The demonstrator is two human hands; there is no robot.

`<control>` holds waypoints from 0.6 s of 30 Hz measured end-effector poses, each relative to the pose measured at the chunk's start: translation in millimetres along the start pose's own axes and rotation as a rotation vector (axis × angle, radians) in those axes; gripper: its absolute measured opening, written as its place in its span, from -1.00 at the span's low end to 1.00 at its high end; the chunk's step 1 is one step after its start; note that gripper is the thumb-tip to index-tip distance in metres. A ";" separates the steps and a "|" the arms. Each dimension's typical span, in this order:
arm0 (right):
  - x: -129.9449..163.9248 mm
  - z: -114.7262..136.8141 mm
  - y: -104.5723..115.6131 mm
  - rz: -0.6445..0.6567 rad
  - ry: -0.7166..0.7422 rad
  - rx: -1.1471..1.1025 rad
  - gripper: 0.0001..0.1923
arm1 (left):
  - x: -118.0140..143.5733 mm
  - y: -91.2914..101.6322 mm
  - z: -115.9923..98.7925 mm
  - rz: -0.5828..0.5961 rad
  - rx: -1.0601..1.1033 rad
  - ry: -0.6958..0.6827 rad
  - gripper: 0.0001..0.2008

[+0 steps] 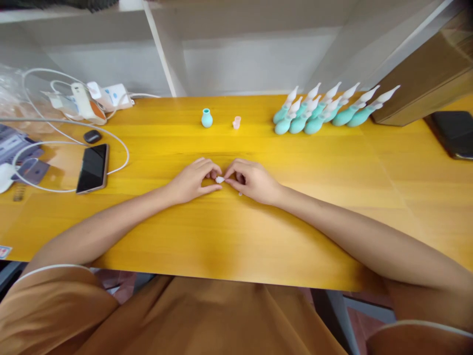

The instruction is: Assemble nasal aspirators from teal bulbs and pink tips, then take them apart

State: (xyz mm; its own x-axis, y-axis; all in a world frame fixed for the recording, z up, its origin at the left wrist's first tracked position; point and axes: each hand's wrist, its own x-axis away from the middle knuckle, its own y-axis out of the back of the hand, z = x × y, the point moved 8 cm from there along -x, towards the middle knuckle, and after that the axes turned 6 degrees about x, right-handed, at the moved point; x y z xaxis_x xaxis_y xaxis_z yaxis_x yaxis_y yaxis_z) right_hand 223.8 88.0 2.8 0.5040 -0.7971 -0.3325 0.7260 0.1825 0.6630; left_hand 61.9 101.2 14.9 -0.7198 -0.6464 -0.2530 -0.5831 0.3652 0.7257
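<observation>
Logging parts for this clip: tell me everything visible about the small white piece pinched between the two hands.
The small white piece is tiny, pale and slightly translucent, soft plastic or silicone by its look; its shape is too small to make out. It sits low over the yellow wooden table, at the middle of it. The left hand and the right hand meet on it, each pinching an end with its fingers. Whether it touches the table cannot be told.

We noted one small white piece (219, 180), pale and roughly conical, lying low over the yellow tabletop (229, 231) near its middle. It sat pinched between fingertips on both sides. Finer detail could not be made out.
</observation>
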 end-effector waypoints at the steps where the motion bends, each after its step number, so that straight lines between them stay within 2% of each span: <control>1: 0.3 2.8 -0.7 0.009 0.023 0.012 -0.86 | 0.0 -1.6 -1.5 0.007 -0.041 -0.023 -0.80; 3: 0.5 6.7 0.9 0.003 0.048 0.019 -0.86 | 0.3 -3.3 -3.4 0.006 -0.098 -0.050 -0.84; 7: -3.9 -1.5 18.5 -0.114 0.009 0.029 -0.76 | 1.2 0.2 -6.2 -0.046 -0.135 -0.038 -0.84; 11: -22.2 -38.9 37.2 -0.171 -0.125 0.027 -0.60 | 2.4 7.4 -6.9 -0.124 -0.146 0.013 -0.83; 15: -58.6 -73.4 52.9 -0.244 -0.104 0.152 -0.81 | 2.3 9.6 -3.8 -0.151 -0.183 0.036 -0.85; 16: -68.8 -80.9 56.3 -0.275 -0.108 0.208 -0.79 | 2.3 9.4 -2.3 -0.150 -0.190 0.041 -0.86; 18: -88.4 -96.1 61.5 -0.327 -0.158 0.303 -0.61 | 2.3 8.5 -0.2 -0.145 -0.200 0.042 -0.87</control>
State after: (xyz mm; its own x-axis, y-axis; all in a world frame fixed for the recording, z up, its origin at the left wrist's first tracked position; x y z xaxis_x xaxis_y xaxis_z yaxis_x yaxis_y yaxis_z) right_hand 268.8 225.0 8.5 0.1772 -0.8668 -0.4661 0.6538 -0.2503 0.7141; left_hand 55.3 102.7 20.6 -0.6154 -0.7111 -0.3399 -0.5899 0.1296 0.7970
